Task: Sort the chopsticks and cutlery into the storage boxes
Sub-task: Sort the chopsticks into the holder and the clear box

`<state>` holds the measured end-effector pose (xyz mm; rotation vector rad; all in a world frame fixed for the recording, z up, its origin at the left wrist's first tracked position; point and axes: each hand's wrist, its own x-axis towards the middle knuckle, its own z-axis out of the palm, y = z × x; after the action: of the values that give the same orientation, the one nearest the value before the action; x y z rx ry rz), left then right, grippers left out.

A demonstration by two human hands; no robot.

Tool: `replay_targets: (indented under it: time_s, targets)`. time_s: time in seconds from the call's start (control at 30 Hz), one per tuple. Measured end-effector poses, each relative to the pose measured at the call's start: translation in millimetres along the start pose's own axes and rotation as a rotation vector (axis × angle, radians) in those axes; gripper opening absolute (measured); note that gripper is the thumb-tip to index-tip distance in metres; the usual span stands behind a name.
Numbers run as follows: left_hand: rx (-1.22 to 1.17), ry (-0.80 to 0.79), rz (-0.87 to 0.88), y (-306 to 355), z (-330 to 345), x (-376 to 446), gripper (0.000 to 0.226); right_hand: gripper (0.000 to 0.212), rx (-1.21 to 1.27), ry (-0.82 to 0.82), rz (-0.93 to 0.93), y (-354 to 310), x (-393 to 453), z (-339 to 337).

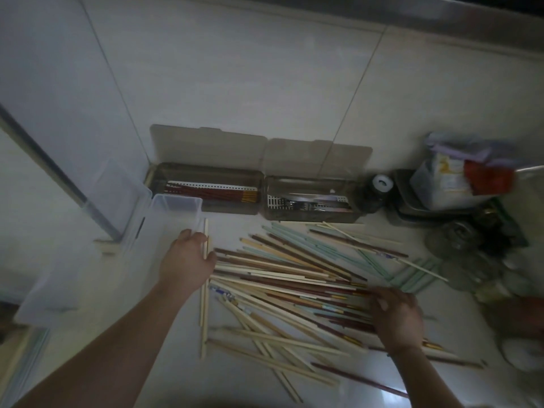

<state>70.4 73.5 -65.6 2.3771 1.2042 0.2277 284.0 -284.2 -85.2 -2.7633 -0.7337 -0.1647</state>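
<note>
A big loose pile of chopsticks (294, 278), pale wood, dark red-brown and light green, lies spread over the white counter. My left hand (187, 265) grips a few pale chopsticks (205, 290) that stand nearly upright in the picture, beside a clear plastic box (173, 210). My right hand (397, 316) rests on the right part of the pile with fingers curled over several sticks. Against the wall stand two grey lidded storage boxes: the left one (206, 189) holds dark red chopsticks, the right one (309, 201) holds metal cutlery.
A large clear tub (70, 278) sits at the left, partly off the counter edge. At the right stand a dark jar with a white lid (379, 187), a tray with bags and packets (459, 178), and glass dishes (471, 260). The tiled wall rises behind.
</note>
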Motion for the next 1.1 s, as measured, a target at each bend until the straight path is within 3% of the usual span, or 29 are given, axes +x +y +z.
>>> replay_targets:
  time_s: [0.17, 0.37, 0.53, 0.8, 0.93, 1.0, 1.1]
  targets:
    - [-0.003, -0.009, -0.007, 0, -2, -1, 0.038, 0.023, -0.065, -0.132, -0.011, 2, 13, -1]
    - [-0.013, -0.013, -0.014, 1, -2, 0, 0.039, 0.026, -0.043, -0.175, 0.051, 7, 18, -2]
    - [-0.007, -0.015, -0.018, 0, -2, 0, 0.039, 0.044, -0.068, -0.143, 0.128, 24, 15, -8]
    - [-0.002, -0.019, -0.012, 1, -1, 1, 0.039, 0.017, -0.134, -0.056, 0.001, 38, 8, -6]
    - [-0.005, -0.015, -0.020, 1, -2, 0, 0.038, 0.034, -0.005, 0.107, -0.102, 38, 16, -13]
    - [-0.003, -0.010, -0.020, 1, -2, 0, 0.038, 0.031, 0.058, 0.159, -0.116, 36, 23, -18]
    - [-0.004, -0.013, -0.023, 1, -3, 1, 0.038, 0.017, 0.253, 0.117, 0.031, 20, 36, -24]
